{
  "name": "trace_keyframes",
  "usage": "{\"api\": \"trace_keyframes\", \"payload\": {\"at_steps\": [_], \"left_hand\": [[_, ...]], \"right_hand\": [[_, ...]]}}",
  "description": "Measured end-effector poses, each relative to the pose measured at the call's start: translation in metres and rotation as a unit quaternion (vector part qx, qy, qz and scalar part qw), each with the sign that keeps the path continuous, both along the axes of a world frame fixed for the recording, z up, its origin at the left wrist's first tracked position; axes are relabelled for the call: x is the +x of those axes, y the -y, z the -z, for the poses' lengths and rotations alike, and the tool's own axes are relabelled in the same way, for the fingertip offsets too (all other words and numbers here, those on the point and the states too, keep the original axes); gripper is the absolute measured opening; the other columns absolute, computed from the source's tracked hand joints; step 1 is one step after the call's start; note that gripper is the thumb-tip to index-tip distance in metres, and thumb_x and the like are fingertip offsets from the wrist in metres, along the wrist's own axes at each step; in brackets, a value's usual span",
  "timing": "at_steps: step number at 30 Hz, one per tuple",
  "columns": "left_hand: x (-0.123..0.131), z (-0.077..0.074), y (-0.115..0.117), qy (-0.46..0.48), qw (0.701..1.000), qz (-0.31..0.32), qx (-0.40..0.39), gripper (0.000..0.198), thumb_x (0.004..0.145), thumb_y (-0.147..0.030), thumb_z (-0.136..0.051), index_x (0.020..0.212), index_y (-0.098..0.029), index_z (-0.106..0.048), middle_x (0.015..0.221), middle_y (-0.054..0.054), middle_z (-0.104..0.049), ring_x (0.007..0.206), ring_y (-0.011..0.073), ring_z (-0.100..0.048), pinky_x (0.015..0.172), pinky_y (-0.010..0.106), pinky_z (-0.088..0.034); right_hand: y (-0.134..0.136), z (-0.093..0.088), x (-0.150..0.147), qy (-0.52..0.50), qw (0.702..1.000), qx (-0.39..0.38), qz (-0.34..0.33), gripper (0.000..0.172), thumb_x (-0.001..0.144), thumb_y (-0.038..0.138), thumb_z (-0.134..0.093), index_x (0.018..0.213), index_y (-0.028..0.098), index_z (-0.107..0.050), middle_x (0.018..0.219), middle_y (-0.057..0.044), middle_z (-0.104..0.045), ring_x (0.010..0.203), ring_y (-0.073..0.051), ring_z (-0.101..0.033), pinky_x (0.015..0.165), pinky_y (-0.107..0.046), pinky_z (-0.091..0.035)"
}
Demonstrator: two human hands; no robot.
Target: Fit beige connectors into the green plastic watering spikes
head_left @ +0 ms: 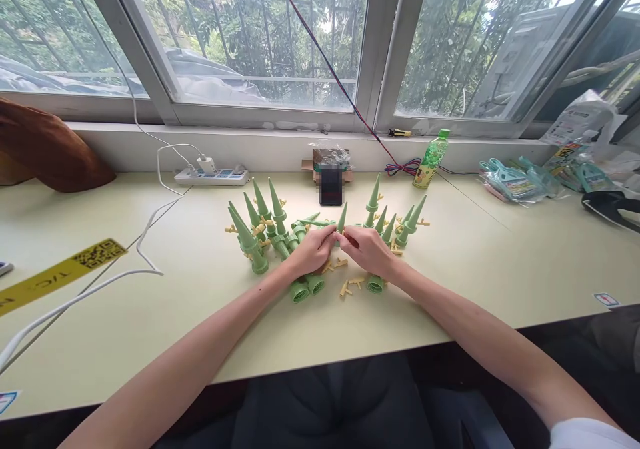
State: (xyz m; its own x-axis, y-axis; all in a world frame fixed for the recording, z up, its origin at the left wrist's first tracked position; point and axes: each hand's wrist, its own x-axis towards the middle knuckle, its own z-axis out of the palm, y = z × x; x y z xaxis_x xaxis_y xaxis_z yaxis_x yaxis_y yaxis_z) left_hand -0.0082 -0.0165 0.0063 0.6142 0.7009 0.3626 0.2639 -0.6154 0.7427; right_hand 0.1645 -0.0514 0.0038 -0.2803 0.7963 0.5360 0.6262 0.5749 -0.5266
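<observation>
Several green cone-shaped plastic spikes (260,226) lie and stand in a pile on the pale table (150,316), with small tan valve pieces (350,284) scattered among them. My left hand (313,250) is closed around one green spike (341,221) whose tip points up. My right hand (367,249) meets it from the right, fingers pinched on a small part at that same spike; what it pinches is too small to name. More green spikes (411,221) stand just right of my right hand.
A phone (331,184) leans against a small box behind the pile. A power strip (211,176) with white cables lies back left, a green bottle (430,159) back right. Teal packaged items (515,181) sit far right. A yellow label (60,272) lies at left.
</observation>
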Motion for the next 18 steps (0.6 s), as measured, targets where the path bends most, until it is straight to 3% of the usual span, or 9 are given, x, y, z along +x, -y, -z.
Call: {"api": "trace_keyframes", "payload": {"at_steps": [6,12,18], "left_hand": [[0.0,-0.004,0.001,0.022,0.999,-0.029,-0.015,0.025,0.096,-0.037,-0.042,0.081,-0.019,-0.048,0.058,-0.004,-0.051,0.047,0.0096,-0.044,0.049,0.024,-0.036],[-0.002,-0.007,0.002,0.048,0.996,-0.057,-0.054,0.028,0.092,-0.046,-0.05,0.091,-0.018,-0.054,0.082,0.002,-0.064,0.046,0.0065,-0.048,0.043,0.022,-0.035],[-0.002,-0.007,0.001,0.049,0.993,-0.11,-0.006,0.024,0.089,-0.041,-0.057,0.089,-0.018,-0.056,0.086,0.002,-0.062,0.046,0.0045,-0.045,0.043,0.021,-0.034]], "right_hand": [[-0.001,-0.004,0.006,-0.021,1.0,0.004,-0.013,0.043,0.099,0.04,-0.041,0.063,0.021,-0.027,0.055,0.005,-0.032,0.052,-0.011,-0.026,0.052,-0.026,-0.023],[-0.005,-0.005,0.011,-0.04,0.999,0.03,0.012,0.04,0.101,0.037,-0.038,0.064,0.02,-0.038,0.055,0.004,-0.04,0.05,-0.01,-0.031,0.052,-0.025,-0.026],[-0.007,-0.003,0.014,0.003,0.998,0.023,0.057,0.028,0.097,0.03,-0.046,0.073,0.018,-0.052,0.057,0.002,-0.049,0.05,-0.01,-0.038,0.053,-0.024,-0.03]]}}
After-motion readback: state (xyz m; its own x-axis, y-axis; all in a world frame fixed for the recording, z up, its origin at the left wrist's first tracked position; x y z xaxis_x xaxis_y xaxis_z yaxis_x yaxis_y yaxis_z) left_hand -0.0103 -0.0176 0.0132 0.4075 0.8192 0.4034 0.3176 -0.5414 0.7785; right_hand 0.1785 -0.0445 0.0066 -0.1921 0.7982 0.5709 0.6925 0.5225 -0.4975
